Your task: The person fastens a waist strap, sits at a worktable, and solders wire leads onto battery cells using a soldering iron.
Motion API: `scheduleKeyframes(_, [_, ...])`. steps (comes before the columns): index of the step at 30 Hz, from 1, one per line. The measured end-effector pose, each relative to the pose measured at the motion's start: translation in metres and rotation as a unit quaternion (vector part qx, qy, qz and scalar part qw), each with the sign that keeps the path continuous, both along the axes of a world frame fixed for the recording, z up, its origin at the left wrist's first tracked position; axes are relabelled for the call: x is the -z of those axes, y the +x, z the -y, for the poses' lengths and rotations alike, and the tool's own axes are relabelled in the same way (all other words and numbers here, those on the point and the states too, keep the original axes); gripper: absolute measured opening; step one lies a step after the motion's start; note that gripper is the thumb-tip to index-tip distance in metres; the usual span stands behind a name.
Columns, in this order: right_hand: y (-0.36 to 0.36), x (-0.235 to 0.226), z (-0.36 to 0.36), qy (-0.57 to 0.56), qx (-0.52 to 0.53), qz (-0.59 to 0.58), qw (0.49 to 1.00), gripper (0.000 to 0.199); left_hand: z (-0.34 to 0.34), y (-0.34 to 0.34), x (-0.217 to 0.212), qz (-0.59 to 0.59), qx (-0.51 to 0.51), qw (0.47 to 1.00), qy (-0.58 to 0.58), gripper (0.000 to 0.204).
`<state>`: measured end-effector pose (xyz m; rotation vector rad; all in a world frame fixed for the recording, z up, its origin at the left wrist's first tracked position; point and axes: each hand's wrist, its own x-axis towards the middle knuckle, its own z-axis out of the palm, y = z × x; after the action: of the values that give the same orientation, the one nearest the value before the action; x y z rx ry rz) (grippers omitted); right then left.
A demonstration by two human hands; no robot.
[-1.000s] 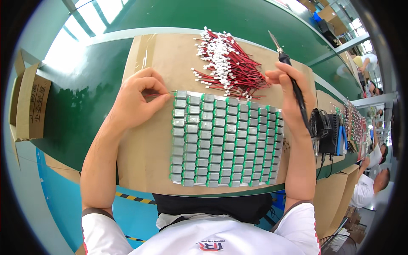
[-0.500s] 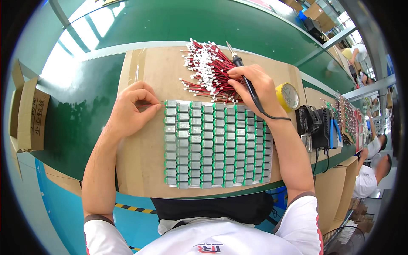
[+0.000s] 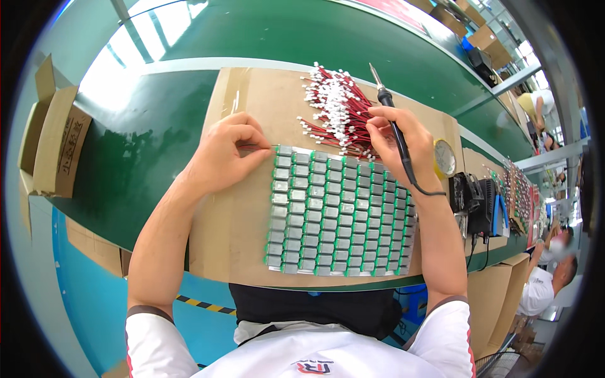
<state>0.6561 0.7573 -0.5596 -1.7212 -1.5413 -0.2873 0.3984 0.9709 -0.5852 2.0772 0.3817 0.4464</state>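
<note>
A grid of small silver battery cells with green edges [image 3: 340,217] lies on a cardboard sheet [image 3: 230,252] in front of me. At the grid's far left corner my left hand [image 3: 234,154] is closed in a pinch on a thin wire, whose end reaches the corner cell. My right hand [image 3: 403,142] grips a soldering iron [image 3: 398,135] like a pen over the far right part of the grid. The iron's metal tip points away from me and up, apart from the cells. Beyond the grid lies a pile of red and black wire leads with white connectors [image 3: 337,110].
A roll of yellow tape [image 3: 443,157] stands right of my right hand. Beside it are a black soldering station [image 3: 482,205] and cables. An open carton [image 3: 60,148] sits at the left on the green bench [image 3: 142,120]. Co-workers [image 3: 539,290] sit at the far right.
The view has shifted, so the bench and cells appear farther right. Both hands keep their grips, the left at the corner cell and the right on the soldering iron.
</note>
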Motion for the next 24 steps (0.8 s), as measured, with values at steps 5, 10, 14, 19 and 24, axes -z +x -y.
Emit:
scheduleKeyframes(5, [-0.033, -0.010, -0.005, -0.022, -0.068, -0.050, 0.996, 0.027, -0.005, 0.000, 0.002, 0.045, 0.005, 0.999, 0.000, 0.017])
scheduleKeyframes(10, [-0.061, -0.007, -0.017, -0.019, -0.178, -0.018, 0.984, 0.031, -0.002, -0.003, -0.013, 0.205, -0.010, 0.975, 0.088, 0.027])
scheduleKeyframes(14, [-0.073, -0.005, -0.023, -0.016, -0.195, -0.036, 0.980, 0.032, 0.009, -0.004, -0.019, 0.169, 0.068, 0.972, 0.147, 0.027])
scheduleKeyframes(19, [-0.077, -0.002, -0.026, -0.016, -0.200, -0.065, 0.977, 0.033, 0.013, -0.001, -0.008, 0.139, 0.090, 0.976, 0.143, 0.018])
scheduleKeyframes(24, [-0.079, 0.000, -0.027, -0.022, -0.197, -0.088, 0.976, 0.031, 0.015, -0.005, -0.010, 0.111, 0.070, 0.985, 0.113, 0.013])
